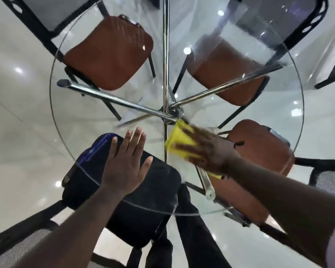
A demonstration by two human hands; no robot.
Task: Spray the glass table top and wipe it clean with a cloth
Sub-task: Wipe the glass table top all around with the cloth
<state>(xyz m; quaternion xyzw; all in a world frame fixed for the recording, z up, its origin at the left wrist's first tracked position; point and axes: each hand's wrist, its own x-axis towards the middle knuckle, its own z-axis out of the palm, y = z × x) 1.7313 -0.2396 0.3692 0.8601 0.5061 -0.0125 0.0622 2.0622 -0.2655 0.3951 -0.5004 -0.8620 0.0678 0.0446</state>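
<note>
The round glass table top [81, 117] fills the view, with chrome legs [124, 102] meeting under its middle. My right hand [207, 149] lies flat with spread fingers on a yellow cloth [179, 139], pressing it to the glass near the centre. My left hand [127, 161] rests flat on the near part of the glass, fingers straight and together, holding nothing. A wet, streaky patch [259, 45] shows on the glass at the far right. No spray bottle is in view.
Under the glass stand three chairs with brown seats [108, 55], [226, 74], [259, 151] and one with a black seat [139, 190] close to me. My dark trouser legs [193, 229] stand at the near edge. The floor around is glossy white tile.
</note>
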